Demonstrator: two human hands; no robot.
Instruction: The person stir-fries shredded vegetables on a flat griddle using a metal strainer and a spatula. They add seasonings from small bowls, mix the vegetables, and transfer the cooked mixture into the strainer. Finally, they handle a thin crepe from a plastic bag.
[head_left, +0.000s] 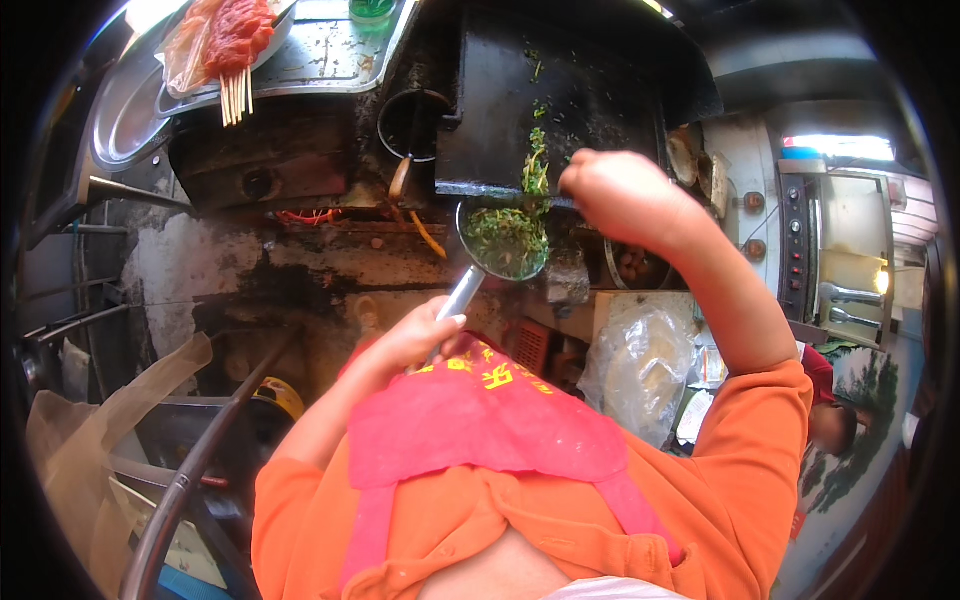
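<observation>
My left hand (427, 335) is closed round the metal handle of a round ladle or strainer (461, 294). Its bowl is held at the front edge of a black flat griddle (495, 120) and is full of chopped greens (506, 236). A line of the same greens (535, 169) runs from the bowl back over the griddle, with scraps scattered around it. Over the griddle's front edge, just right of that line, is my right hand (600, 184), fingers curled and somewhat blurred. Whether it holds a tool cannot be made out.
Raw meat on skewers (240, 37) lies at a metal tray (352, 82) at upper left. Left of the griddle stands a pan with a wooden handle (401, 178). A pot of round items (637, 264) and a clear plastic bag (637, 375) are at right. Another person (821, 397) is at far right.
</observation>
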